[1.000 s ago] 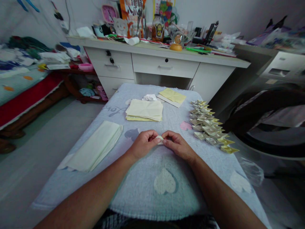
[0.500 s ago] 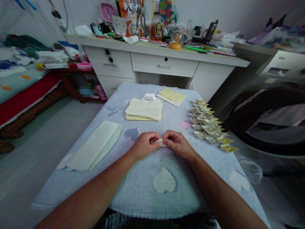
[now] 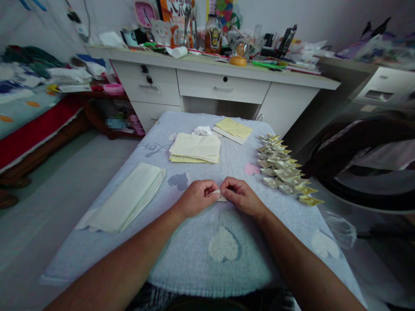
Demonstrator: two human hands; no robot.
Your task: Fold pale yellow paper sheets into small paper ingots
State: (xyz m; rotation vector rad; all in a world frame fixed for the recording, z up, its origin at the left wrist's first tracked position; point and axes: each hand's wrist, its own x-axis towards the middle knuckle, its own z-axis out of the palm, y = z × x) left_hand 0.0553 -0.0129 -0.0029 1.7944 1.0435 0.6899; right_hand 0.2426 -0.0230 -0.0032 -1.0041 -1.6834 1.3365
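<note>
This looks like a room in a home. Left of the desk (image 3: 207,84) is a bed (image 3: 35,138) with a spotted sheet (image 3: 19,113). Right of the desk is a washer (image 3: 385,106). A pink clock (image 3: 145,14) and a jar (image 3: 213,38) sit on the desk. A cloth (image 3: 194,246) with hearts lies in front of the desk.

A cloth-covered table (image 3: 194,255) bears a paper stack (image 3: 194,147), folded sheets (image 3: 128,198), crumpled tissue (image 3: 202,130) and paper boats (image 3: 282,166).

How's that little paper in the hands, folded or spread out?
Folded: the little paper makes a small, narrow shape between the left hand and right hand, far smaller than the stacked sheets. Its full shape is hidden.
</note>
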